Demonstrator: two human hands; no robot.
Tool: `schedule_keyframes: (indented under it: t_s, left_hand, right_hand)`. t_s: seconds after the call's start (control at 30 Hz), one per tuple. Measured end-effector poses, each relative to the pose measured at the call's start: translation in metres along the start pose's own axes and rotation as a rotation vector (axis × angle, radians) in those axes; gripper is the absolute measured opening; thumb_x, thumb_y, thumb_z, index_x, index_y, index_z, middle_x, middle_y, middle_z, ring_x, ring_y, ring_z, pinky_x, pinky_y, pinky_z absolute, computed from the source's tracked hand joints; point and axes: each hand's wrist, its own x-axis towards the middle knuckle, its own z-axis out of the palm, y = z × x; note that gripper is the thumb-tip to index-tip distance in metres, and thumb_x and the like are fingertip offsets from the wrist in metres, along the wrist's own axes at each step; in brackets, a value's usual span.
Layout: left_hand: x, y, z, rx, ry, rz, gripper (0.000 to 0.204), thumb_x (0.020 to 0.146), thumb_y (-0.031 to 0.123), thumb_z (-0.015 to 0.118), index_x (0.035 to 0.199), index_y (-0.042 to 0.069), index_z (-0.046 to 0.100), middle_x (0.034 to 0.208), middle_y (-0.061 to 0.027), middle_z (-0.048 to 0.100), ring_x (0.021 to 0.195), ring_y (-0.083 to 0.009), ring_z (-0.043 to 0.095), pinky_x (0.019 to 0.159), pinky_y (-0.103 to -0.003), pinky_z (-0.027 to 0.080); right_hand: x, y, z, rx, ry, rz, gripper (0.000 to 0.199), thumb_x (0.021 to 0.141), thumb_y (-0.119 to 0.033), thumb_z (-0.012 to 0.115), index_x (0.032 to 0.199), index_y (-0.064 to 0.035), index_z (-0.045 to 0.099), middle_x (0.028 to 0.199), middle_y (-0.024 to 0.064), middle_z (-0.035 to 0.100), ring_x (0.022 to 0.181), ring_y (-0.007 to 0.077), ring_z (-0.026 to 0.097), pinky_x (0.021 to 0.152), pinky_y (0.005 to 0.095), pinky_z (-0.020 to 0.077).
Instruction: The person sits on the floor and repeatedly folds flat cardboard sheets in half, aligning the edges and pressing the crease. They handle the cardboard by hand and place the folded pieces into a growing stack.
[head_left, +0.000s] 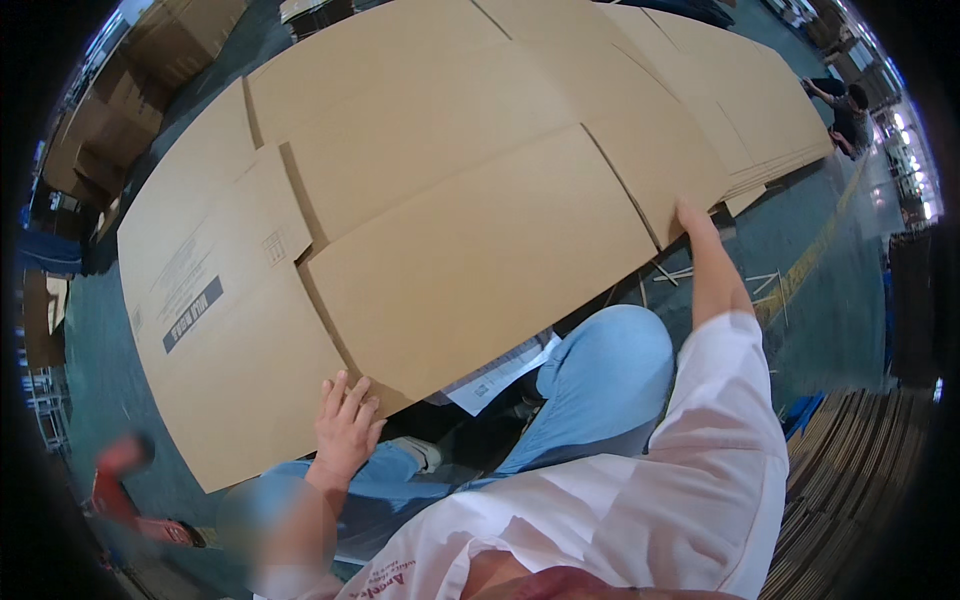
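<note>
Plain brown cardboard (480, 250) is showing a dark printed bar on one flap. The sleeve (700, 470) is looking white, the jeans (600, 380) light blue, the floor (830, 300) teal.

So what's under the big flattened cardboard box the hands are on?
Below its near edge, a white printed paper sheet sticks out from under the flattened cardboard box, above the person's jeans-clad knees. Anything farther under is covered.

The teal floor (840, 300) is carrying flattened cardboard sheets (450, 210) — thin sticks (680, 272) are lying beside them.

Left hand (345, 425) flat; right hand (695, 222) outstretched
</note>
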Motion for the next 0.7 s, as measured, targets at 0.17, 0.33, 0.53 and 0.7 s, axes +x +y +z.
schedule_keyframes:
  t_s: [0.17, 0.33, 0.53, 0.7]
  left_hand:
    - [-0.024, 0.011, -0.015, 0.118, -0.014, -0.066, 0.035, 0.062, 0.019, 0.073, 0.093, 0.007, 0.061, 0.119, -0.0097, 0.053, 0.122, -0.0373, 0.041, 0.101, -0.055, 0.035]
    - [-0.004, 0.005, -0.007, 0.056, 0.020, 0.023, 0.035, 0.062, 0.018, 0.073, 0.092, 0.006, 0.060, 0.115, -0.0100, 0.054, 0.120, -0.0378, 0.043, 0.101, -0.053, 0.035]
    - [-0.022, 0.010, -0.008, 0.040, 0.099, -0.004, 0.036, 0.060, 0.015, 0.075, 0.090, 0.006, 0.058, 0.114, -0.0111, 0.055, 0.118, -0.0370, 0.046, 0.101, -0.051, 0.037]
    - [-0.040, 0.009, -0.009, 0.122, 0.051, 0.011, 0.031, 0.067, 0.020, 0.072, 0.093, 0.007, 0.059, 0.115, -0.0090, 0.054, 0.121, -0.0336, 0.041, 0.103, -0.049, 0.033]
  right_hand:
    - [-0.120, -0.107, -0.044, 1.465, -0.084, 0.878, 0.046, 0.087, -0.023, 0.059, 0.126, -0.0013, 0.048, 0.123, 0.0133, 0.055, 0.113, 0.0281, 0.051, 0.098, 0.0392, 0.0373]
    - [-0.059, -0.071, -0.049, 1.779, 0.239, 0.334, 0.049, 0.073, 0.004, 0.068, 0.118, 0.0018, 0.049, 0.111, 0.0122, 0.058, 0.100, 0.0270, 0.057, 0.088, 0.0389, 0.0460]
    - [-0.177, -0.171, -0.217, 1.324, 0.423, -0.324, 0.051, 0.071, -0.006, 0.072, 0.116, 0.0029, 0.048, 0.106, 0.0153, 0.060, 0.094, 0.0282, 0.058, 0.085, 0.0387, 0.0458]
    - [-0.294, -0.178, -0.187, 1.019, 0.476, -0.756, 0.036, 0.072, -0.009, 0.068, 0.104, 0.0043, 0.056, 0.105, 0.0170, 0.061, 0.098, 0.0273, 0.058, 0.087, 0.0375, 0.0429]
